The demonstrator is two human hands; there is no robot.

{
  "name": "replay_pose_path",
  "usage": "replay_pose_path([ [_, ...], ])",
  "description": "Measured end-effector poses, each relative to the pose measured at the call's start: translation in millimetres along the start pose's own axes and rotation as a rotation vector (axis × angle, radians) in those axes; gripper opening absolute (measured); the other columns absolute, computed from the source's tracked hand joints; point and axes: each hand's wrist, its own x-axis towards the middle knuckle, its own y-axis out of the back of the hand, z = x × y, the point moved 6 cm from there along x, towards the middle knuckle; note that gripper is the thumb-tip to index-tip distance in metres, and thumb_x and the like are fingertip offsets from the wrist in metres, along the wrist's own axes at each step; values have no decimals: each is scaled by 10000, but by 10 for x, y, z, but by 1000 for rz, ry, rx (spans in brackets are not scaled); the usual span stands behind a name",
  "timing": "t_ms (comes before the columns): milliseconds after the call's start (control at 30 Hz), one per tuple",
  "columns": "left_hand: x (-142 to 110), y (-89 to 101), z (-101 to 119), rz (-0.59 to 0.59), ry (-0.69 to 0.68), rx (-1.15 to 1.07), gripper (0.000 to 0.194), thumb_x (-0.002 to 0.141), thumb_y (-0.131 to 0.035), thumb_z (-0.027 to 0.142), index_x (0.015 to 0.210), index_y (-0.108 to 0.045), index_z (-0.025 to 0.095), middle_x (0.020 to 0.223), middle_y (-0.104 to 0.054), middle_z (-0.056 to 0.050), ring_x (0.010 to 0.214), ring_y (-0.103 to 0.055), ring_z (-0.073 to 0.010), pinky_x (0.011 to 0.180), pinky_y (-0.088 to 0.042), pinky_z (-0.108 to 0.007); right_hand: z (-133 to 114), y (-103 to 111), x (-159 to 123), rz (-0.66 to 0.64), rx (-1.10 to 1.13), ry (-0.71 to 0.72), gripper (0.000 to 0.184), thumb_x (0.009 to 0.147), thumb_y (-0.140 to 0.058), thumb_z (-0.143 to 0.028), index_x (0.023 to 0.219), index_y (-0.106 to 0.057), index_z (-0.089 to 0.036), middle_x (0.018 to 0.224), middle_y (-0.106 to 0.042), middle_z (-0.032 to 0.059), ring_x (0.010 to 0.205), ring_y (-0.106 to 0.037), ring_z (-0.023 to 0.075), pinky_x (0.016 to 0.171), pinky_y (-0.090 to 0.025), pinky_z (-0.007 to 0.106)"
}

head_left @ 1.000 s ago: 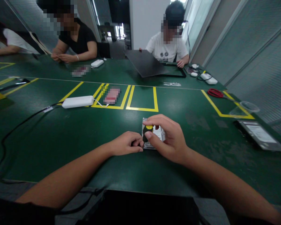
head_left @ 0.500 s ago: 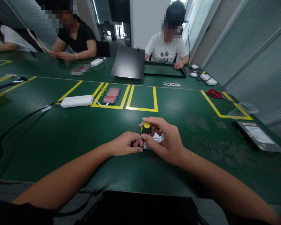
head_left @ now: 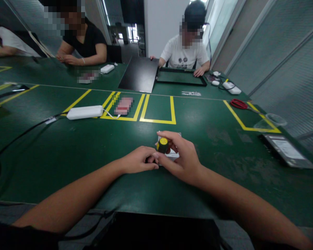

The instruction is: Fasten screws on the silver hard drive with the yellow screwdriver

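Observation:
My right hand (head_left: 184, 156) grips a screwdriver (head_left: 162, 145) by its black handle with a yellow cap, thumb on the near side and fingers round the far side. The handle stands nearly upright; its shaft and tip are hidden. Beneath the hands lies a small silver hard drive (head_left: 175, 153) with a white label, mostly covered. At its left edge my left hand (head_left: 143, 159) rests with curled fingers, close against the base of the screwdriver. Whatever those fingers pinch is out of sight.
On the right lie another hard drive (head_left: 288, 151), red-handled scissors (head_left: 239, 103) and a clear plastic cup (head_left: 275, 119). A white power adapter (head_left: 85, 112) with a black cable is on the left, near a phone (head_left: 124, 106). Opposite, a person holds a dark panel (head_left: 139, 74) beside a black frame (head_left: 182, 83).
My right hand has shifted slightly left and turned, and the screwdriver's cap faces me more. My left hand stays put. Across the table the dark panel has tipped lower.

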Motion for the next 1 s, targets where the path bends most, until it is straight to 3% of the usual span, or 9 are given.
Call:
replay_pose_path([
  [133,4,-1,-3,7,-10,-8,210,863,-672,353,948,-647,162,801,-613,0,761,-567,-154,727,-479,-281,77,-77,-16,-75,94,-159,213,916,-669,-281,1072,-643,-137,912,-669,24,731,-582,89,671,-483,224],
  [233,8,-2,9,3,-21,0,192,860,-686,348,902,-641,166,763,-585,15,707,-538,-135,675,-438,-257,81,-32,-17,-86,184,-247,189,915,-669,-292,1036,-648,-149,909,-677,23,747,-603,93,672,-494,223],
  [400,9,4,31,-11,-17,23,179,837,-721,313,902,-627,176,755,-539,37,672,-499,-113,640,-377,-244,-43,324,-13,-9,270,-266,240,932,-684,-283,1136,-639,-166,979,-691,28,817,-662,100,689,-540,209],
  [533,5,5,19,-23,9,27,205,825,-730,305,901,-588,180,772,-537,38,680,-501,-111,641,-378,-240,2,716,-60,77,45,-239,202,937,-687,-281,1117,-642,-200,1053,-705,42,938,-692,147,781,-567,261],
  [700,-15,0,51,-14,-42,69,212,810,-716,284,899,-550,187,780,-526,33,706,-498,-119,670,-387,-257,397,1057,-254,74,-470,-191,205,933,-672,-301,1106,-635,-197,1153,-713,69,1028,-707,216,879,-576,349],
  [867,-62,7,170,52,-177,110,146,780,-614,194,895,-525,191,794,-505,19,704,-475,-128,665,-391,-270,941,1152,-588,-81,-662,-132,209,967,-548,-232,1134,-649,-157,1244,-673,118,1110,-678,251,964,-570,417],
  [1000,-72,25,294,174,-274,225,77,836,-571,214,903,-549,181,809,-534,-8,748,-495,-156,706,-409,-306,1284,1135,-834,-255,-854,-162,309,933,-456,-124,1159,-665,-114,1328,-610,167,1176,-621,289,1000,-551,463],
])
